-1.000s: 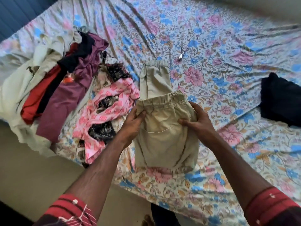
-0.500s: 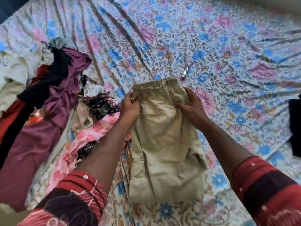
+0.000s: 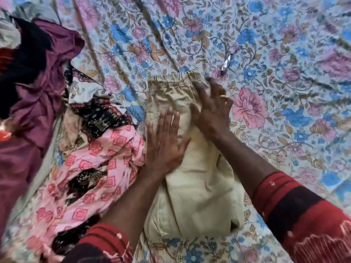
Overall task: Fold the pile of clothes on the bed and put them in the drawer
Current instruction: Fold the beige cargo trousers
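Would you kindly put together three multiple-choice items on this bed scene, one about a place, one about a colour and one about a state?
1. Where does the pink patterned garment lie relative to the beige trousers?
A. to their left
B. to their right
C. on top of them

2. What colour is the garment under both hands?
A. purple
B. beige
C. black

3. How do the left hand and right hand meet the trousers?
A. both pinch the waistband
B. both lie flat, fingers spread, on the cloth
C. both hang clear of it

Answers: 1 A, the pink garment borders the trousers' left edge on the floral bedsheet. 2 B, the cloth beneath the palms is beige. 3 B, straight fingers press on the folded fabric.
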Action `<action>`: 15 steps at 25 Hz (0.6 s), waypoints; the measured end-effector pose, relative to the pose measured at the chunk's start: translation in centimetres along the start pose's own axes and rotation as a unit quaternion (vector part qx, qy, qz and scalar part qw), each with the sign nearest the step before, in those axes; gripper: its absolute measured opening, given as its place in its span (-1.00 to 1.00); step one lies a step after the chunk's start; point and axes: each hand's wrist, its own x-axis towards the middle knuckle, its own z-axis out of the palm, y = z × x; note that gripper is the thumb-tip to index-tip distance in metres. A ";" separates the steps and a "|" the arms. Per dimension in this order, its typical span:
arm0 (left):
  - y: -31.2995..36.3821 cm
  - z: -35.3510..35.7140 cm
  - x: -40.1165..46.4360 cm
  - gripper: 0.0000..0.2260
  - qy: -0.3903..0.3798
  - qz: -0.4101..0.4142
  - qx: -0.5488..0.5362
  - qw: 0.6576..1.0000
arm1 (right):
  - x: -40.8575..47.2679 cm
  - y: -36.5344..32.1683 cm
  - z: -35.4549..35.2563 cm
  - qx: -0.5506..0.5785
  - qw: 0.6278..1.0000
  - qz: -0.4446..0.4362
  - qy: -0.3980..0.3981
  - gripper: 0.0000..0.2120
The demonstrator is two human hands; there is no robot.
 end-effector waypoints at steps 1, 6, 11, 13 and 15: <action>-0.8 0.6 -0.3 -0.30 -0.022 0.008 0.015 1.000 | -1.0 0.0 0.4 -0.059 0.995 -0.076 -0.020 -0.41; -1.0 0.0 -0.4 -0.25 -0.051 -0.019 0.031 0.998 | -4.8 2.2 0.2 -0.140 0.977 -0.094 -0.134 -0.43; 0.2 -1.3 -10.7 -0.27 -0.141 0.088 0.029 0.986 | -16.6 1.5 -2.5 -0.164 0.941 -0.228 -0.191 -0.34; -1.9 -1.2 -15.4 -0.26 -0.153 0.146 0.075 0.974 | -21.0 3.5 -3.3 -0.154 0.927 -0.257 -0.227 -0.28; -3.6 -1.4 -17.1 -0.23 -0.165 0.164 0.078 0.970 | -22.1 5.4 -3.9 -0.136 0.912 -0.283 -0.265 -0.28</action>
